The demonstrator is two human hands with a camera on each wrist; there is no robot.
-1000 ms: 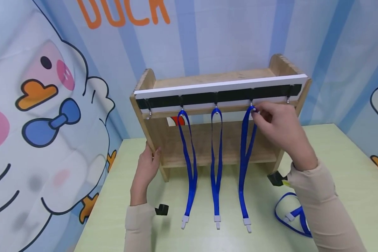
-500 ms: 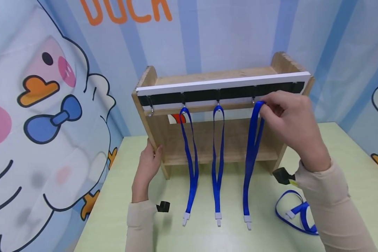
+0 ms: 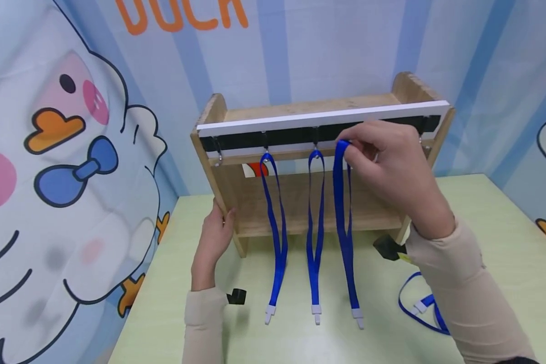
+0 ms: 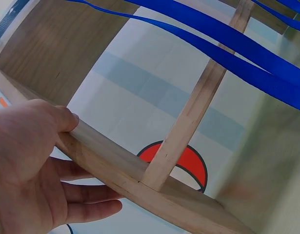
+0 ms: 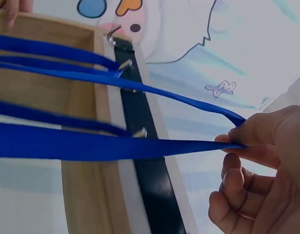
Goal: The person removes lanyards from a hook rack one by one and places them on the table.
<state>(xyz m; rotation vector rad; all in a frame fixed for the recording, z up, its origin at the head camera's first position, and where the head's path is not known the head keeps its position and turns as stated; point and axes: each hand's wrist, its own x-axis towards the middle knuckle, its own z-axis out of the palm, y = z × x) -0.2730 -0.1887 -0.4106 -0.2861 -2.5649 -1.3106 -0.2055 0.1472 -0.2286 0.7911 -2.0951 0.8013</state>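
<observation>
My right hand (image 3: 387,174) pinches the top loop of a blue lanyard (image 3: 341,202) between thumb and fingers, in front of the hook strip. Its white plastic clip (image 3: 357,316) hangs low over the table. The right wrist view shows the loop's two strands meeting at the fingertips, apart from the hooks. My left hand (image 3: 215,240) grips the side panel of the wooden rack (image 3: 225,194), thumb on one face and fingers on the other. Two more blue lanyards, a left one (image 3: 275,237) and a middle one (image 3: 315,232), hang from hooks beside the held one.
A black strip (image 3: 291,136) with several metal hooks runs along the rack's front; the far-left hook (image 3: 219,157) is bare. Another blue lanyard (image 3: 420,318) lies looped on the table (image 3: 164,303), partly behind the right sleeve. A duck-print cloth (image 3: 336,50) stands behind.
The lanyard's loop came away from its hook, first rightward and toward me, then my right hand carried it left, near the middle lanyard. My left hand stayed on the rack.
</observation>
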